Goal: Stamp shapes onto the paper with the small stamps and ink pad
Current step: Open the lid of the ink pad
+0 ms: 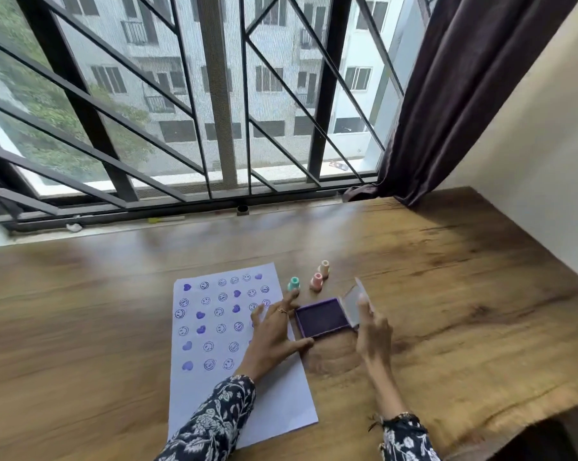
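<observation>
Upright, three stamps (316, 279) beside the open ink pad (322, 317).

The left hand (274, 331) covers several stamped marks on the paper (211, 387). Both floral sleeves (214, 424) run off the bottom edge. The ink pad's clear lid (356, 304) is motion-blurred behind the right hand (374, 331).

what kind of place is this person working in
Probably a room in a flat: a wooden table stands against a barred window that looks onto apartment blocks, with a dark curtain drawn to the right.
</observation>
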{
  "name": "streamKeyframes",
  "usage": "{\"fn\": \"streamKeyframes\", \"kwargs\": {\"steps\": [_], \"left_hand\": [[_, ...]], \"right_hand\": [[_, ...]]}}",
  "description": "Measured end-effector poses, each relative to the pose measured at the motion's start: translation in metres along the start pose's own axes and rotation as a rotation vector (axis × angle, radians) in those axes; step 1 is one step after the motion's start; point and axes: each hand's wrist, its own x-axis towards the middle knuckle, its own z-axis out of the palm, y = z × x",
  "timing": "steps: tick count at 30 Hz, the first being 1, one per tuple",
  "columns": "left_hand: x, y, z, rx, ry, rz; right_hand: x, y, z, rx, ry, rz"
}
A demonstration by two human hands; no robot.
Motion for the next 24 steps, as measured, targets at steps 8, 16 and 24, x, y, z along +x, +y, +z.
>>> {"fn": "streamKeyframes", "kwargs": {"steps": [8,16,24], "left_hand": [[0.001,-0.004,0.003,0.064,0.007,-0.054],[0.002,-0.004,0.004,0.148,0.017,-0.071],[0.001,0.0,0.003,0.138,0.062,-0.074]], "right_hand": [[0.061,0.024,-0.013,0.146,0.179,0.181],[0.069,0.034,-0.012,-0.13,0.289,0.103],[0.039,0.007,0.015,-0.324,0.22,-0.187]]}}
